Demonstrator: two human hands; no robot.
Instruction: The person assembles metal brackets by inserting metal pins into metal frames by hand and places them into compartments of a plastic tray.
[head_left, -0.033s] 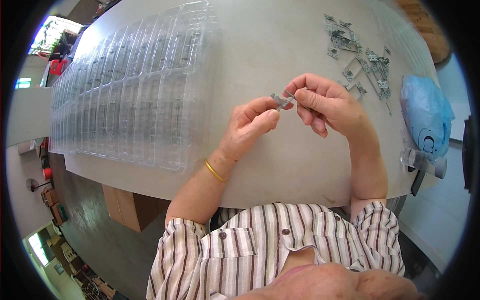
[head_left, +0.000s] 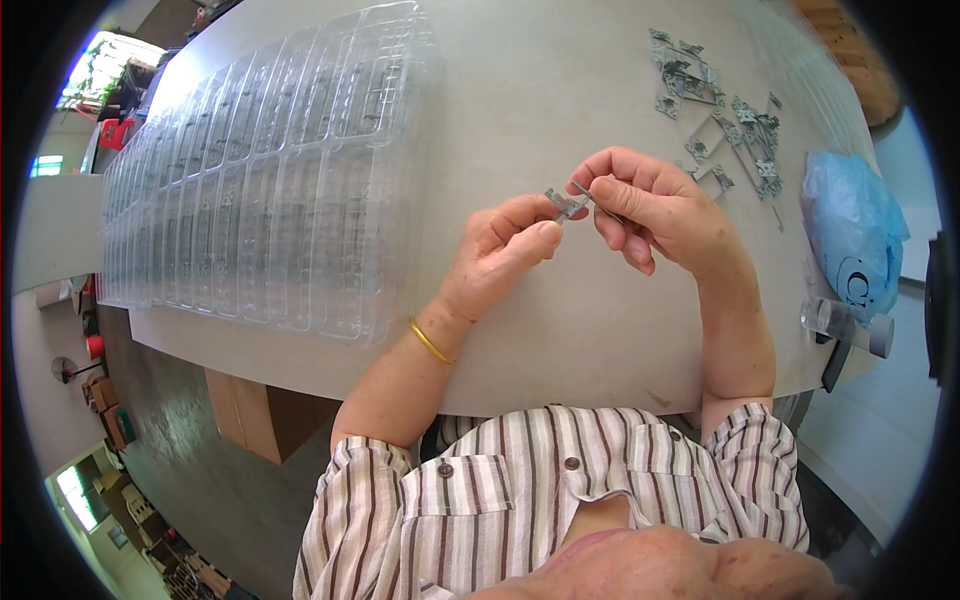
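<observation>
Over the middle of the table, my left hand (head_left: 497,250) pinches a small grey metal bracket (head_left: 567,204) between thumb and forefinger. Close beside it, my right hand (head_left: 660,210) is closed on a thin, dark metal piece (head_left: 581,188), its tip at the bracket. Most of that thin piece is hidden by the fingers, so its exact kind does not show. Similar loose metal brackets (head_left: 757,145) lie scattered beyond my right hand, some with long, narrow strips.
Stacked see-through plastic trays (head_left: 385,140) with rows of metal parts in their slots fill the table's left side. At the right edge are a blue plastic bag (head_left: 853,230) and a transparent bottle (head_left: 835,318). A cardboard box (head_left: 262,412) stands below the table (head_left: 540,345).
The bracket and my left fingertips have shifted very slightly to the right. My right hand looks the same.
</observation>
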